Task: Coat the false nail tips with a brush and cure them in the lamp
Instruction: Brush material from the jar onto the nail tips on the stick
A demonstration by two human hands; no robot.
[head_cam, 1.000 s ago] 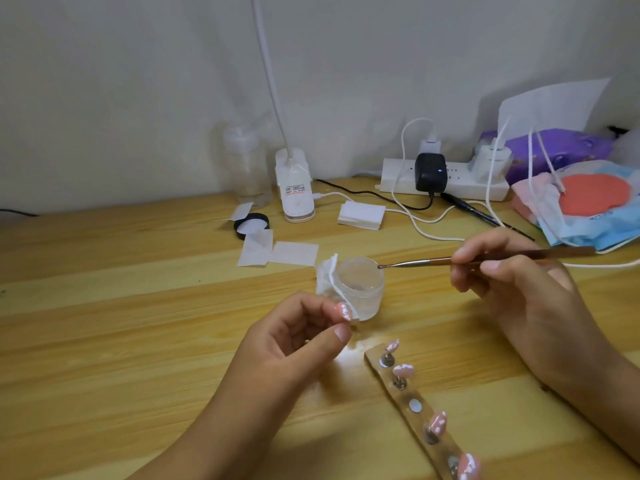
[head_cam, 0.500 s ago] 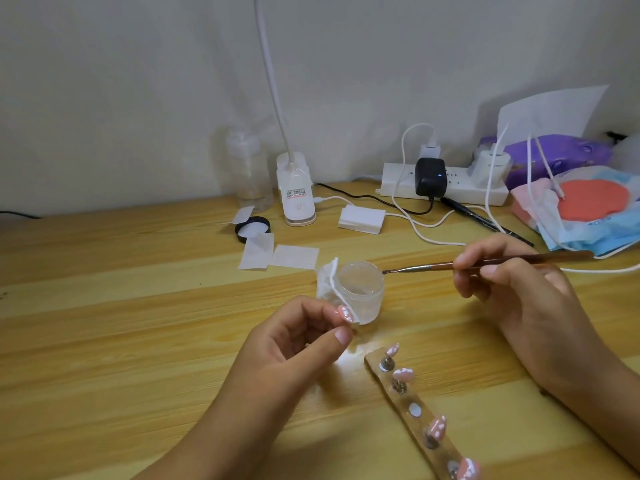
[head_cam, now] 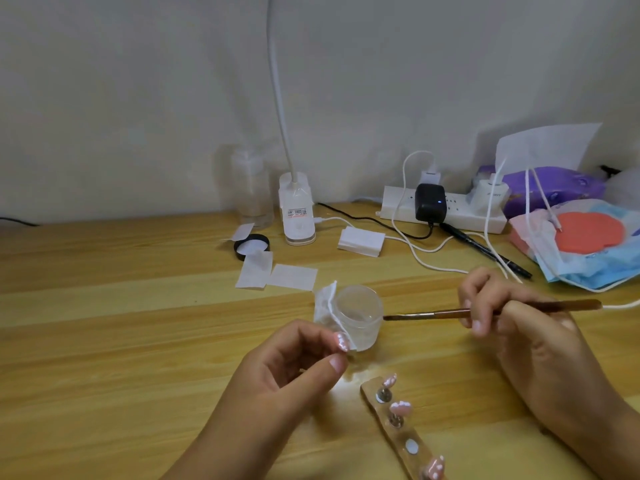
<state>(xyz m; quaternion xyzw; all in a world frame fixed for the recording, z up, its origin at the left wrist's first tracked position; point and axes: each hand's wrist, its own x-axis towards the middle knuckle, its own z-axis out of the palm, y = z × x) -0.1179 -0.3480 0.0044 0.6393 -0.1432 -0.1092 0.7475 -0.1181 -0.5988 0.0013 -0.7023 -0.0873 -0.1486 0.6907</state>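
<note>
Nearest lay the strip (head_cam: 390, 415) with pink tips (head_cam: 400, 408) on pegs, beyond it the left hand (head_cam: 287, 372) pinched a loose tip (head_cam: 342, 342) beside the jar (head_cam: 358, 317), the right hand (head_cam: 519, 327) gripped the brush (head_cam: 450, 313), its bristles at the jar's side, and the lamp (head_cam: 297, 216) stood by the wall.

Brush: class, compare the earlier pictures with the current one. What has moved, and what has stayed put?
The brush, gripped in the right hand, has dipped slightly: its tip was level with the rim of the jar and now sits beside its wall. Nothing was picked up or released. The left hand still pinches a nail tip; the holder lies unmoved.
</note>
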